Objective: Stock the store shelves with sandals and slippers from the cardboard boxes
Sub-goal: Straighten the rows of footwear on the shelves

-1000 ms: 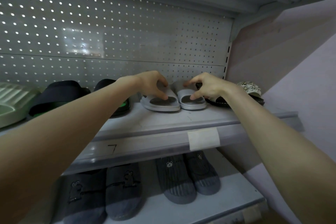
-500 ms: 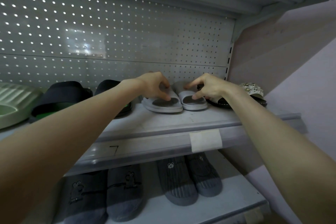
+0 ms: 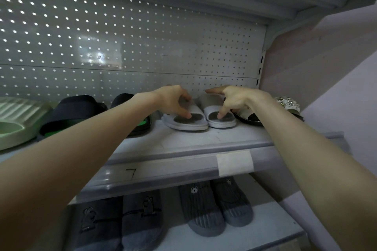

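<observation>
- Perforated back panel [image 3: 142, 43]: spans the far side of the bay, pale grey, lit through its holes at the left.
- Upper shelf [image 3: 183, 142]: carries one row of footwear set far back against the panel.
- Lower shelf [image 3: 265, 228]: holds two dark grey pairs, a plush pair [image 3: 122, 224] at left and a ribbed pair [image 3: 216, 208] with a small bear badge at right.
- Green slide [image 3: 14, 120]: far left of the upper shelf, cut off by the frame edge.
- Black slides [image 3: 75, 112]: just right of the green one; green footbed visible on the right shoe.
- Left pale slide [image 3: 189, 123] and right pale slide [image 3: 224, 120]: soles flat on the upper shelf, side by side and touching, right of centre.
- Left hand [image 3: 171, 100]: fingers curled over the strap of the left pale slide, thumb tip on its footbed; strap pinched between them.
- Right hand [image 3: 234, 99]: thumb tip on the footbed of the right pale slide, fingers over its strap, forefinger extended leftward.
- Jewelled sandal [image 3: 287, 104]: just right of the right pale slide, partly hidden by the wrist.
- Paper tag [image 3: 234, 163]: blank, fixed on the upper shelf's near edge strip.
</observation>
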### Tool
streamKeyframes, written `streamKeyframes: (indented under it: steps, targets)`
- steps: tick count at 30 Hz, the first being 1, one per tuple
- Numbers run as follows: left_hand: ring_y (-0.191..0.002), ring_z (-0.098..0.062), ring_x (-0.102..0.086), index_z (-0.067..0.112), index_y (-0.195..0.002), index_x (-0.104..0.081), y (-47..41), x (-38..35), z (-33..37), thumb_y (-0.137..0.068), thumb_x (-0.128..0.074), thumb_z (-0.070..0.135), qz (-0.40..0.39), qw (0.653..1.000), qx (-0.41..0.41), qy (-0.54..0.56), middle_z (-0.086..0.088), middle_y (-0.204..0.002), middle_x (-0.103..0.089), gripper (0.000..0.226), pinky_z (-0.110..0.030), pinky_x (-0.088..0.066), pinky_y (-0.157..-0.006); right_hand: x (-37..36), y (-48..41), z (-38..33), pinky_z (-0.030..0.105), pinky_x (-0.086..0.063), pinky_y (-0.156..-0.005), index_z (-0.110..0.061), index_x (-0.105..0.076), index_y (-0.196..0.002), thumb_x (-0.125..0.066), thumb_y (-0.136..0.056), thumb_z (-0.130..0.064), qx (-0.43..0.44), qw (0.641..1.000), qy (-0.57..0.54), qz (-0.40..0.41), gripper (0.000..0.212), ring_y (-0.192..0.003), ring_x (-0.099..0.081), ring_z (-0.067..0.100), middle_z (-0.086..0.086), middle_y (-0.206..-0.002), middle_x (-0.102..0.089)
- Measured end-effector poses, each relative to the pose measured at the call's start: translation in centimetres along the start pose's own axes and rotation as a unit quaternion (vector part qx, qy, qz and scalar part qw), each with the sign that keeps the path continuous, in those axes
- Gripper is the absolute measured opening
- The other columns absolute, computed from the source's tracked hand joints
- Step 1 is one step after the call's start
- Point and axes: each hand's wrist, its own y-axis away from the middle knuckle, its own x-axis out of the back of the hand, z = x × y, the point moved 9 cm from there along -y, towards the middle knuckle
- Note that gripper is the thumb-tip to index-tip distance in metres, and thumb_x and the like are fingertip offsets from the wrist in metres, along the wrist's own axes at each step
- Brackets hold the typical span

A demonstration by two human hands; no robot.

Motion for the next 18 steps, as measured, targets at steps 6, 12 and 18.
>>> streamKeyframes:
  steps: [6, 12, 18]
  targets:
    - [-0.115, -0.019, -0.053, 0.015, -0.132, -0.051, 0.4, 0.2, 0.2, -0.079, -0.070, 0.038, 0.008, 1.000, -0.003, -0.002, -0.001, -0.131, -0.056, 0.060, -0.019, -0.036, -0.084, -0.2, -0.1, 0.1, 0.032, -0.044, -0.100, -0.040, -0.035, -0.142, -0.077, -0.074, -0.007, -0.007, 1.000, -0.015, -0.001, 0.087, -0.136, -0.035, 0.026, -0.002, -0.155, -0.025]
    - [-0.117, -0.020, -0.052, 0.015, -0.131, -0.052, 0.7, 0.5, 0.3, -0.078, -0.071, 0.039, 0.015, 1.000, 0.001, -0.009, -0.001, -0.131, -0.056, 0.062, -0.022, -0.037, -0.088, -0.2, 0.1, -0.1, 0.033, -0.042, -0.102, -0.040, -0.036, -0.142, -0.077, -0.073, -0.006, -0.002, 1.000, -0.022, -0.003, 0.086, -0.136, -0.035, 0.027, -0.002, -0.155, -0.027]
    - [-0.115, -0.021, -0.053, 0.015, -0.131, -0.052, 1.1, 0.4, 0.5, -0.079, -0.070, 0.037, 0.012, 1.000, 0.000, 0.003, -0.002, -0.129, -0.057, 0.059, -0.021, -0.037, -0.085, -0.3, 0.1, -0.4, 0.034, -0.041, -0.105, -0.038, -0.037, -0.142, -0.077, -0.073, -0.005, 0.005, 1.000, -0.024, 0.000, 0.086, -0.137, -0.035, 0.024, -0.002, -0.154, -0.028]
